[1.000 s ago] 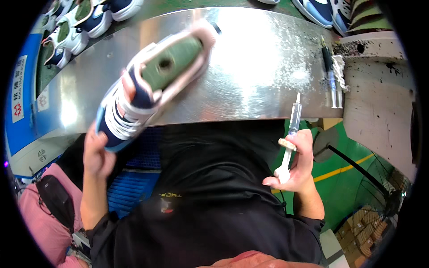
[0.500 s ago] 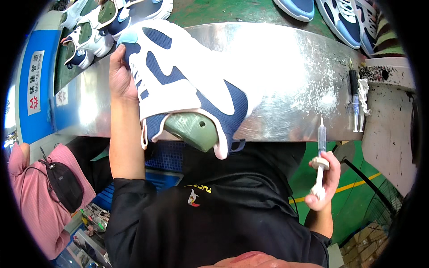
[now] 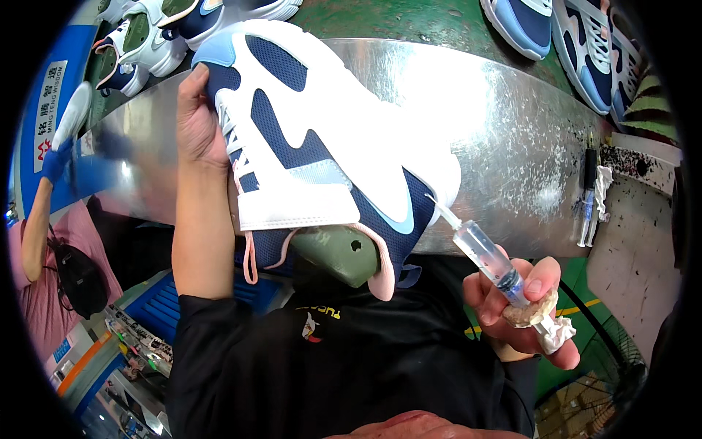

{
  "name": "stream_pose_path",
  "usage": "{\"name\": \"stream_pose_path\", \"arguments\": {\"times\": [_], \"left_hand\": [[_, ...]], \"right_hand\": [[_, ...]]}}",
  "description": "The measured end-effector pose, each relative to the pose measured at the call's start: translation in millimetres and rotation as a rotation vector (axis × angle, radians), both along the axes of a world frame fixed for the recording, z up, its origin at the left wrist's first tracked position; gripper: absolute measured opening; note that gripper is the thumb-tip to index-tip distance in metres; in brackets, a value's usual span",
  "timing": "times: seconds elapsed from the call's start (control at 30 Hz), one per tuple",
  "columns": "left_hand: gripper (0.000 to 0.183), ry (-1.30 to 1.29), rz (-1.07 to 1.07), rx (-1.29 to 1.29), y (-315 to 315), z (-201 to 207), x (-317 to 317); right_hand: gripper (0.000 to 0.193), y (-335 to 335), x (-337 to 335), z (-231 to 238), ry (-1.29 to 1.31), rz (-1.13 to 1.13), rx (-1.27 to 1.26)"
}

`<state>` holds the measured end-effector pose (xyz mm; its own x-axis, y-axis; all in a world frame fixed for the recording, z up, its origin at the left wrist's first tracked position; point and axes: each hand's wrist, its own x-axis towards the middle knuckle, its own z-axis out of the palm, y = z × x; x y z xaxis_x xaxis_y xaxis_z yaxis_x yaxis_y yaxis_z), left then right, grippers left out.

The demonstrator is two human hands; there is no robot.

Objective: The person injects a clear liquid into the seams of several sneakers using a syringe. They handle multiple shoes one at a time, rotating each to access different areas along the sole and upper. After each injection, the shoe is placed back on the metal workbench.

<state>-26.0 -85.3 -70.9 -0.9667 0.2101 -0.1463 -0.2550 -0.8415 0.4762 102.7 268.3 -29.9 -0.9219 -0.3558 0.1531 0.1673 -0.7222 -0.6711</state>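
My left hand (image 3: pixel 199 132) grips a white and navy sneaker (image 3: pixel 314 157) by its light blue toe, holding it up on its side with the heel toward me. A green shoe last (image 3: pixel 336 256) fills the shoe's opening. In my right hand (image 3: pixel 523 300) is a clear syringe (image 3: pixel 484 252), its flange and plunger end wrapped in whitish material. The syringe's thin tip meets the shoe near the heel, where navy mesh borders the white sole. My right thumb and fingers close around the barrel's lower end.
A metal-topped bench (image 3: pixel 526 139) lies beneath the shoe. At its right rest another syringe (image 3: pixel 588 197) and crumpled white material (image 3: pixel 602 192). More sneakers (image 3: pixel 585 51) stand along the green surface beyond. At left, a blue-gloved hand (image 3: pixel 56 162) of a co-worker holds a white sole-shaped piece (image 3: pixel 73 113).
My right hand has brought the syringe up and left, from beside the bench edge to the shoe's heel. The shoe has shifted slightly down and right. A co-worker's gloved hand has appeared at left.
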Motion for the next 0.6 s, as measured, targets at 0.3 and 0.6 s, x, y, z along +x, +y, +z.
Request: {"name": "stream_pose_path", "arguments": {"times": [0.3,0.6], "left_hand": [[0.03,0.023,0.022,-0.095,-1.7,-0.7,1.5],[0.026,0.081,0.013,-0.133,-5.9,-4.4,1.1]], "right_hand": [[0.08,-12.9,-12.3,-8.1,0.022,-0.004,0.036],[0.078,-12.1,-9.6,-11.4,0.081,-0.027,0.154]]}}
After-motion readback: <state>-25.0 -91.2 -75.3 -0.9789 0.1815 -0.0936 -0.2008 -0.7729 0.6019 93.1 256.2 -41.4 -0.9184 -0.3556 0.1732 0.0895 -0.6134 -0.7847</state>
